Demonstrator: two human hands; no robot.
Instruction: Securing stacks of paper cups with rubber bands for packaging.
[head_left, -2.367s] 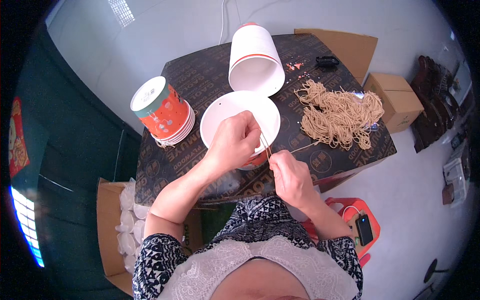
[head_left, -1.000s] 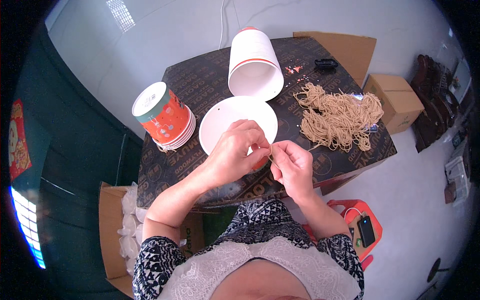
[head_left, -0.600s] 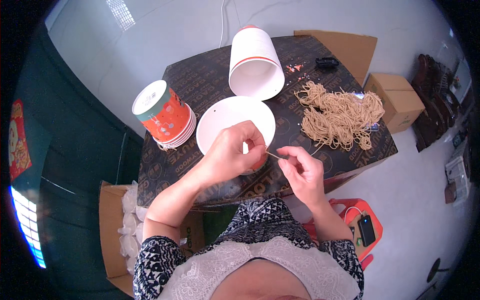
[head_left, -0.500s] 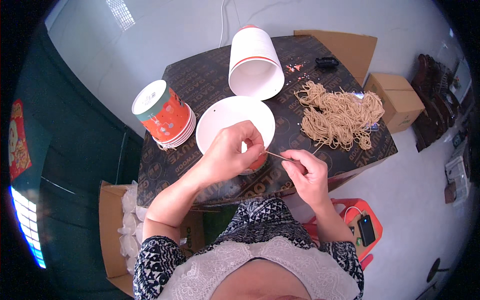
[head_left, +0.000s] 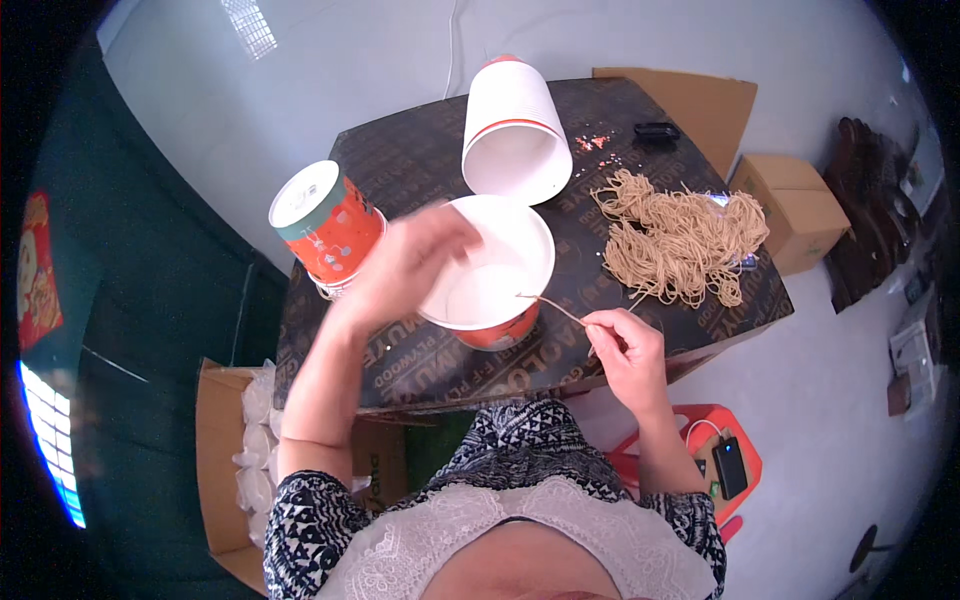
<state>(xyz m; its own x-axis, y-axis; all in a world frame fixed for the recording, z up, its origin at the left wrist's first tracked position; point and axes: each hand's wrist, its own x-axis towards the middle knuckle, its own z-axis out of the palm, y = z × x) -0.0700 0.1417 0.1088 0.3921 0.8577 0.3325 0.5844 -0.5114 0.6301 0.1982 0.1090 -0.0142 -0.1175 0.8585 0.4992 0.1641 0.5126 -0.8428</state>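
A paper tub [head_left: 500, 240], white inside with an orange outer wall, stands in front of me on the dark table [head_left: 430, 360]. A thin tan cord [head_left: 562, 308] passes at the tub's right rim, its short end showing inside. My right hand [head_left: 632, 352] pinches this cord between thumb and fingers, just right of the tub. Over the tub's left rim is my left hand [head_left: 405, 260], smeared by motion; whether its fingers hold anything is unclear. A heap of tan cords [head_left: 690, 240] lies on the table's right side.
Upside-down orange-and-green tubs [head_left: 330, 225] are stacked at the left. Behind, white stacked tubs [head_left: 515, 100] lie on their side. A black object [head_left: 656, 131] and crumbs [head_left: 592, 143] are at the back. A carton [head_left: 790, 205] and a red stool [head_left: 745, 420] stand beside the table.
My left hand has let go of the cord and moved left, away from my right hand. The cord's end now shows inside the tub. My right hand has shifted slightly right and down.
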